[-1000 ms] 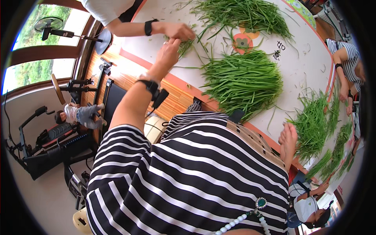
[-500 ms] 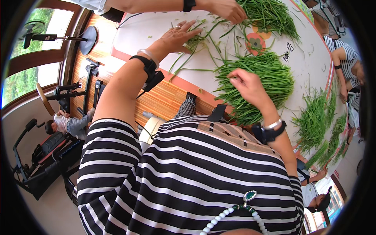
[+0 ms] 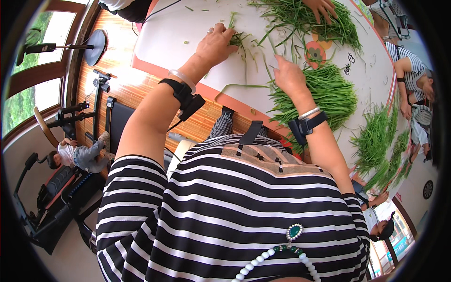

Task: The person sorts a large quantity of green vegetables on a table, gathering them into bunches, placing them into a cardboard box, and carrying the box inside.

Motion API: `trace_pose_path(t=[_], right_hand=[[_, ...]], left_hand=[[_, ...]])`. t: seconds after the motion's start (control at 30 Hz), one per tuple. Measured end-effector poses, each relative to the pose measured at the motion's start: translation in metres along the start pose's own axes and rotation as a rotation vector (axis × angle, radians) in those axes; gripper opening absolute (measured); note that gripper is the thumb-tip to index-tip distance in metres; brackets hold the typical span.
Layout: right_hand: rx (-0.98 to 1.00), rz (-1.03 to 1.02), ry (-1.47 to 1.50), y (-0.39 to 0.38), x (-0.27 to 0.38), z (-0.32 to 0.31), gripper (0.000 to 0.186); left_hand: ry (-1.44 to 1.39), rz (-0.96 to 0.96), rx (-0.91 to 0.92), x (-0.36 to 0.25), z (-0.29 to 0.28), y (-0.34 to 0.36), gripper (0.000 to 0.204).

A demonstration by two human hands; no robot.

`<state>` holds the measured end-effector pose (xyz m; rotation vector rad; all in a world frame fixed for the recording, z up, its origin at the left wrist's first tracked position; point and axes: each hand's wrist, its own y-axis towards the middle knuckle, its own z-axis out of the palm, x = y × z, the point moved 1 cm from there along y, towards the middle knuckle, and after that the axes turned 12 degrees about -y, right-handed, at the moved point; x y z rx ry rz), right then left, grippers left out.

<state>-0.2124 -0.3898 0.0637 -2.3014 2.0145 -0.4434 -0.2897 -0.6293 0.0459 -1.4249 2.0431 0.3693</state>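
Note:
My left hand [image 3: 217,44] is closed over chive scraps on the white table, and a pale green tuft [image 3: 232,19] pokes out past its fingertips. Loose thin stems [image 3: 246,47] lie beside it. My right hand [image 3: 290,77] hovers at the near left edge of a big pile of long green chives [image 3: 331,91]. Its index finger points forward and the other fingers are curled in. A single blade [image 3: 273,47] ends by that fingertip; whether the hand pinches it is hard to see.
Another person's hand [image 3: 322,9] rests on a second chive heap [image 3: 310,23] across the white table [image 3: 174,40]. More chives [image 3: 376,136] lie to the right, with people along that side. On the left are a fan stand [image 3: 96,47], exercise equipment [image 3: 51,202] and a small child [image 3: 82,155].
My left hand has gone from spread flat to gathered over the scraps. My right hand has moved forward and slightly left. The other person's arm has shifted from above my left hand to the far heap.

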Motion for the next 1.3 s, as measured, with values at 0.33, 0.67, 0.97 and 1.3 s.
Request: trace_pose_path(t=[0.33, 0.67, 0.97, 1.3], right_hand=[[-0.011, -0.107, 0.039, 0.018, 0.057, 0.017, 0.019], [-0.057, 0.033, 0.273, 0.017, 0.041, 0.007, 0.017], [-0.129, -0.099, -0.025, 0.012, 0.052, 0.029, 0.017], [-0.060, 0.074, 0.657, -0.051, -0.037, -0.063, 0.005]], left_hand=[[0.147, 0.075, -0.036, -0.008, -0.006, 0.004, 0.096], [-0.013, -0.071, -0.215, 0.017, 0.003, -0.002, 0.064], [0.127, -0.081, -0.227, -0.027, 0.021, -0.020, 0.081], [0.101, -0.063, -0.206, -0.017, 0.023, -0.029, 0.076]])
